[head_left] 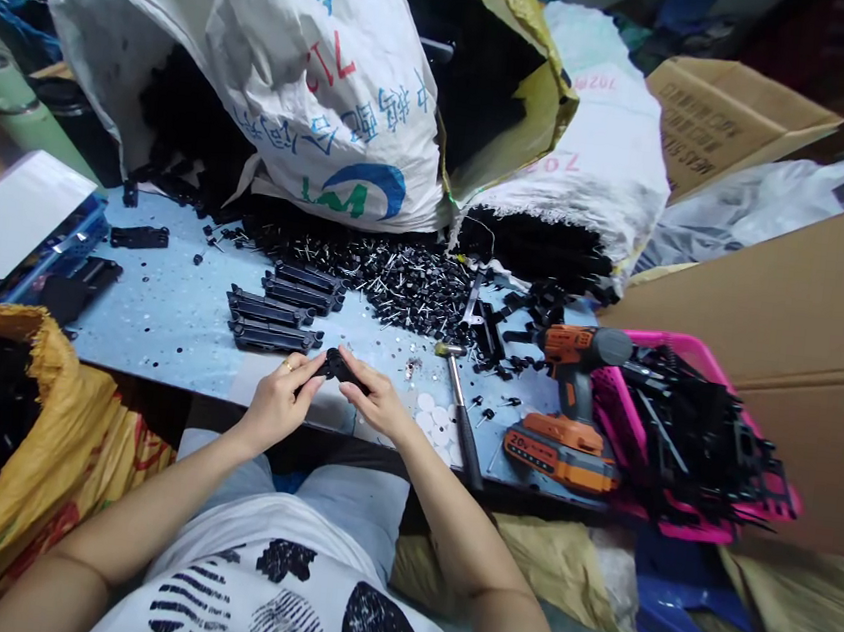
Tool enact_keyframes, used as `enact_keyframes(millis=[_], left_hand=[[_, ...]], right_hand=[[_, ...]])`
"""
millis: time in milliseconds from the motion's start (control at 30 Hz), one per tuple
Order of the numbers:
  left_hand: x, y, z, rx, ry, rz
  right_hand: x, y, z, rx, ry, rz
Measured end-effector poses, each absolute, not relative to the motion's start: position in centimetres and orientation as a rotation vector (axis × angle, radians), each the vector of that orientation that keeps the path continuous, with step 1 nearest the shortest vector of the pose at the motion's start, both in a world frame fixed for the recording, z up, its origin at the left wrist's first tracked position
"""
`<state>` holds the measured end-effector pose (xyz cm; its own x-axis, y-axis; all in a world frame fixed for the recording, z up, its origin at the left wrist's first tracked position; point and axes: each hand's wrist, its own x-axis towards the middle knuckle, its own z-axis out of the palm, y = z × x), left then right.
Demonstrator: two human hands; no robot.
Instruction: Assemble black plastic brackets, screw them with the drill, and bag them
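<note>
Close to the table's front edge, my left hand [282,397] and my right hand [374,398] pinch a small black plastic part [333,363] between them. Its exact kind is partly hidden by my fingers. Just beyond my hands lie several long black plastic pieces [276,309] in two rough stacks. A pile of small black parts with metal pins [411,280] spreads behind them. Right of my right hand, a hammer [461,416] with a dark handle rests on the table, its head pointing away from me.
An orange cordless drill [570,412] stands beside a pink basket [610,426] of black parts at the right. White woven sacks [325,95] of black pieces line the back. A yellow sack [79,421] sits at the left, below a green bottle [28,114]. Cardboard [803,346] borders the right.
</note>
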<state>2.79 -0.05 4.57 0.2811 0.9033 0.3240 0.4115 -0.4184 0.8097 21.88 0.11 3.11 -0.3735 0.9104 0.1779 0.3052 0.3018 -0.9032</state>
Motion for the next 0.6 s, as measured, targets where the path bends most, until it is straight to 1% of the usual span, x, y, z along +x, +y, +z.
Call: enact_keyframes(millis=[167, 267, 367, 467, 533, 600], left_hand=[[4.2, -0.7, 5.1, 1.905, 1.245, 1.369], [4.5, -0.6, 4.7, 1.910, 1.154, 1.479], [4.3, -0.7, 3.3, 1.872, 1.153, 1.385], [4.2, -1.5, 1.5, 1.662, 1.353, 1.211], [4.0, -2.0, 0.9, 1.675, 1.514, 1.100], [3.7, -2.0, 0.9, 1.930, 1.593, 0.963]], right_hand=[[20.2, -1.1, 3.1, -1.108, -1.771, 0.908], [18.8, -2.2, 2.5, -1.111, -1.736, 0.823], [18.7, -2.1, 2.1, -1.147, -1.833, 0.819], [21.2, 0.2, 2.0, -1.324, -2.054, 0.780], [24.9, 2.7, 2.3, -1.606, -2.081, 0.566], [29.8, 5.5, 2.9, -1.957, -1.925, 0.205]])
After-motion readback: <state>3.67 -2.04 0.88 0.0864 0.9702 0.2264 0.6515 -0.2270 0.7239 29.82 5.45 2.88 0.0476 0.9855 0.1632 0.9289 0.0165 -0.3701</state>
